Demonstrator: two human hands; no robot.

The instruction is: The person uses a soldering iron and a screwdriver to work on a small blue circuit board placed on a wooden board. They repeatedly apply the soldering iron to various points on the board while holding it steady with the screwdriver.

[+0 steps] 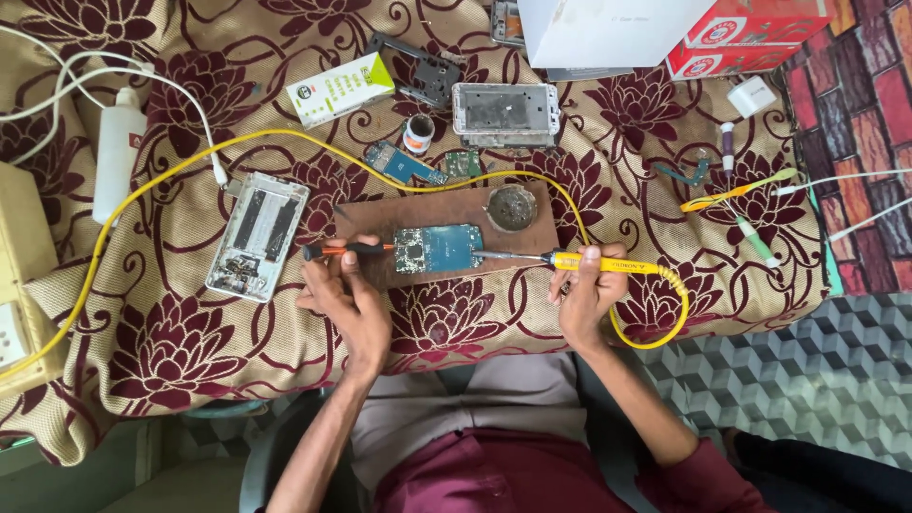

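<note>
Circuit board (439,249) on wooden block (380,220), soldering iron (570,260) touching, screwdriver (344,250) beside

**Board, iron and screwdriver**

A small blue circuit board (439,248) lies flat on a brown wooden slab. A yellow-handled soldering iron (570,260) lies nearly level, its metal tip at the board's right edge, its yellow cord looping away. A screwdriver (347,250) with an orange-and-black handle points right, its tip at the board's left edge.
</note>
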